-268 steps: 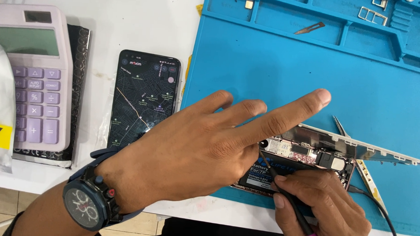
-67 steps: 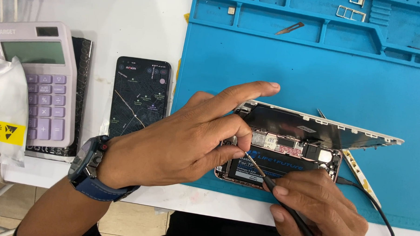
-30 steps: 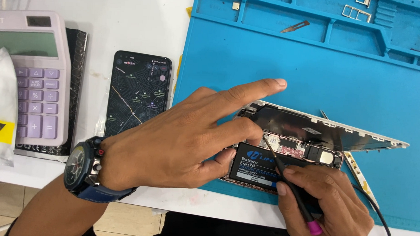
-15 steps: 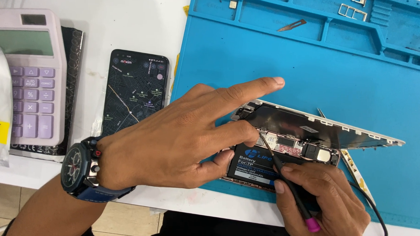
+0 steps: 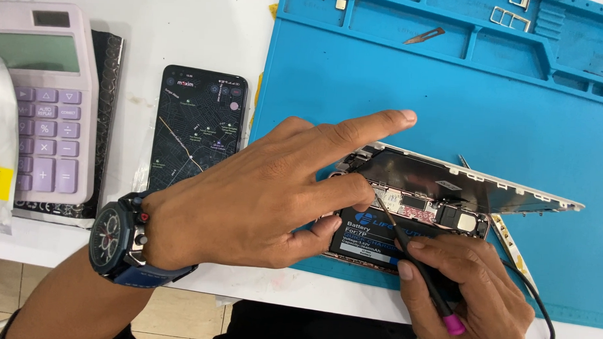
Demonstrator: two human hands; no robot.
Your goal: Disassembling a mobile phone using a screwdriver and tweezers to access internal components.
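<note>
Two bare hands crowd over an opened phone [image 5: 420, 217] lying at the near edge of a blue work mat [image 5: 451, 94] on the white bench [image 5: 186, 25]. The left hand [image 5: 260, 195], a dark wristwatch [image 5: 122, 240] on its wrist, presses down on the phone's left end, index finger stretched out straight over the lifted screen panel [image 5: 474, 185] while the other fingers curl against the frame; its grip is a loose pinch on the phone body rather than a closed fist. The right hand [image 5: 471, 289] is closed in a pen-like grip around a thin screwdriver [image 5: 415, 264] (pink cap at the rear end), its tip touching the circuit board just above the black battery [image 5: 373, 235]. The screen panel stands tilted open, hinged up along the far side. Left of the mat lies a second phone [image 5: 197, 126] with a lit map on its display, and beyond it a lilac calculator [image 5: 40, 100]. A small blade [image 5: 423, 35] rests in the mat's upper tray.
</note>
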